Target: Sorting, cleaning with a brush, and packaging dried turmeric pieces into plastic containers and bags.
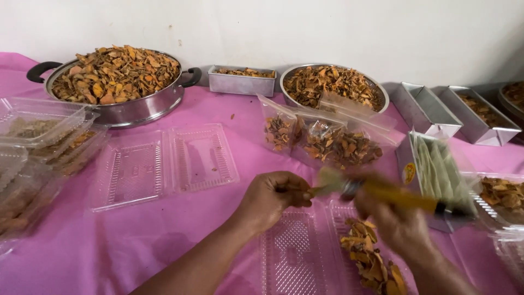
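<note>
A yellow-handled tool (pixel 393 194), blurred, is being gripped by the right hand (pixel 396 221) at lower right of the frame, while its pale tip is being pinched by the left hand (pixel 273 198). Below them, an open clear clamshell tray (pixel 305 257) with dried orange slices (pixel 371 262) is being kept on the pink worktop (pixel 164 229).

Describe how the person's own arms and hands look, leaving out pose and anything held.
Both forearms are bare, with no sleeves in view. The left hand shows no glove, ring or watch. The right hand is motion-blurred, so small details there cannot be told.
</note>
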